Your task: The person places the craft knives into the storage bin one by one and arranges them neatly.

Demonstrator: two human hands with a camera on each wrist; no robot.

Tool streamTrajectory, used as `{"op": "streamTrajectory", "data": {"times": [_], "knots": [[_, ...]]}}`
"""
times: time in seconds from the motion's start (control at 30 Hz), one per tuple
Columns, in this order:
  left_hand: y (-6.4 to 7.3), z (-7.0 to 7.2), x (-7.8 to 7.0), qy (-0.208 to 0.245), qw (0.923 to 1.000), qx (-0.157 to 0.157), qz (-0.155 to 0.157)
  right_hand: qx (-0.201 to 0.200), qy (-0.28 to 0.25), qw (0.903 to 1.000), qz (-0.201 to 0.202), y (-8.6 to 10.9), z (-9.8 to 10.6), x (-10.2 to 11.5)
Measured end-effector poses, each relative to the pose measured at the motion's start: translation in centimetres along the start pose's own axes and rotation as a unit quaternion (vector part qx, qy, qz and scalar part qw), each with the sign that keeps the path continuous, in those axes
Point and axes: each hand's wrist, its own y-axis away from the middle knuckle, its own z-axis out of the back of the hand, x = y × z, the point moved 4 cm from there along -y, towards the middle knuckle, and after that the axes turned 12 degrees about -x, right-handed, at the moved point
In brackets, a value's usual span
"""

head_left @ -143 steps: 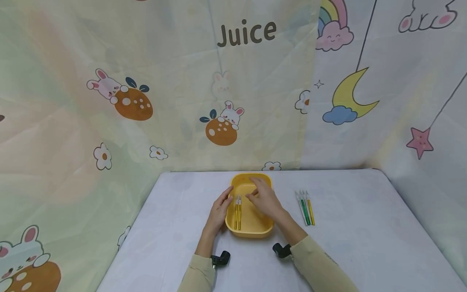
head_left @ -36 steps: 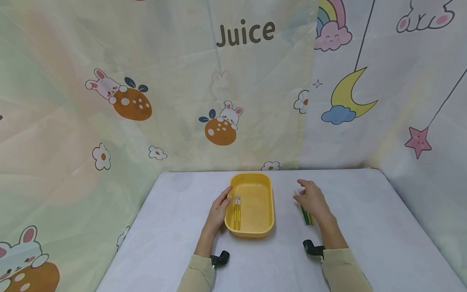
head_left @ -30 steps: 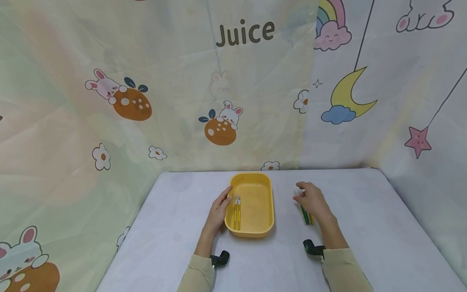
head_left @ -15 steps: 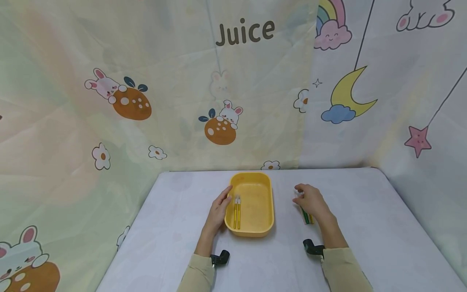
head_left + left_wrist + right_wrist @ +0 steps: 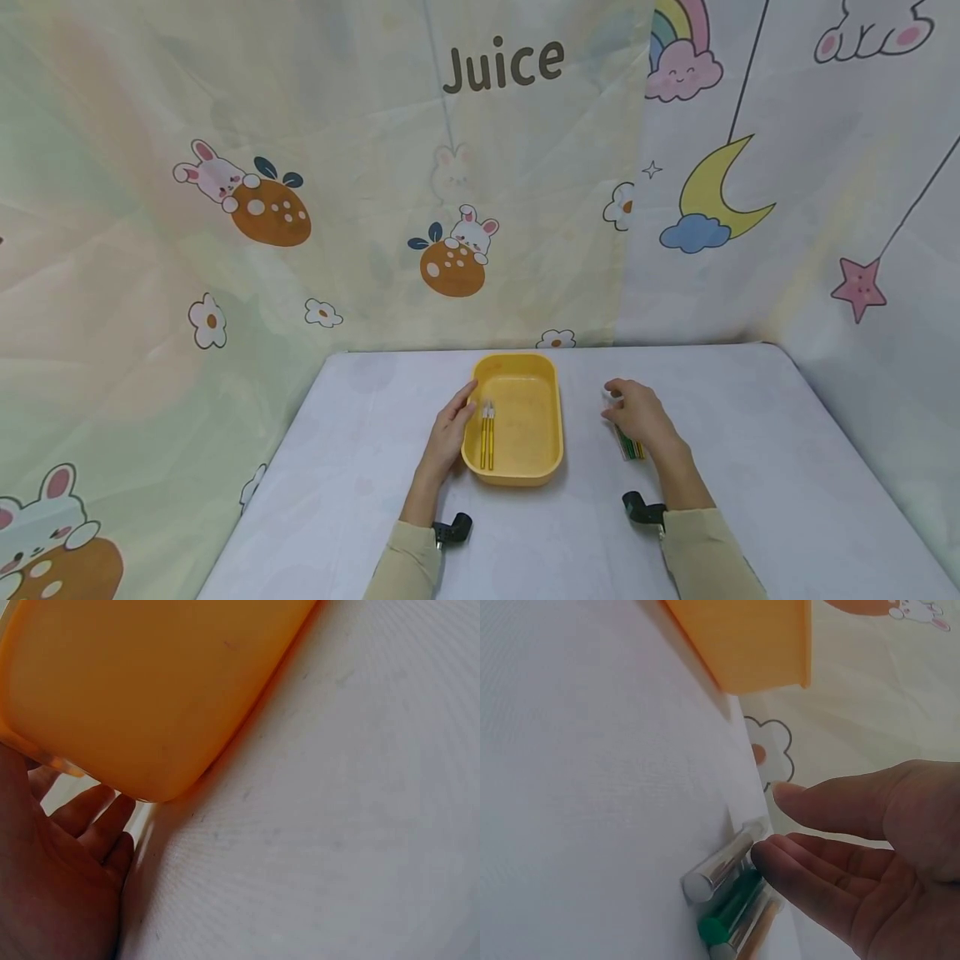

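A yellow tray (image 5: 527, 425) stands upright on the table, with two yellow pen-shaped sticks (image 5: 487, 442) side by side along its left part. My left hand (image 5: 447, 433) rests against the tray's left side, fingers loosely extended at the rim. Right of the tray lies a row of several slim pen-shaped sticks (image 5: 630, 446), partly hidden under my right hand (image 5: 641, 412). The right wrist view shows silver ends, a green stick (image 5: 731, 907) and an orange-yellow one (image 5: 759, 930). My right thumb and fingers are spread apart, with the fingertips right at the row's silver stick (image 5: 724, 866).
The white-covered table (image 5: 540, 542) reaches back to a printed cloth wall (image 5: 360, 250) with rabbits and flowers. Another cloth wall (image 5: 847, 375) rises at the right. A black wrist camera (image 5: 453, 530) sits on the left wrist, another camera (image 5: 642, 508) on the right.
My right hand has moved from over the tray to the row of sticks on the right, then drawn its fingers slightly nearer. The left hand and the tray have stayed in place.
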Motion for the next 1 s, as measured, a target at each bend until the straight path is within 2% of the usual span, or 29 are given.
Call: {"op": "streamTrajectory", "data": {"times": [0.37,0.6,0.77,1.0], "knots": [[0.0,0.0,0.0,0.008,1.0000,0.003,0.001,0.005,0.046,0.9989,0.003,0.0,-1.9,0.6],[0.0,0.0,0.1,0.010,0.9999,0.002,0.000,0.005,0.043,0.9989,0.016,0.1,-2.3,0.8],[0.0,0.0,0.0,0.012,0.9999,0.003,0.000,0.020,0.039,0.9987,0.025,0.1,-2.7,0.8],[0.1,0.0,-0.2,0.008,1.0000,0.005,0.000,0.050,0.051,0.9949,0.072,0.3,-2.9,1.3]]}}
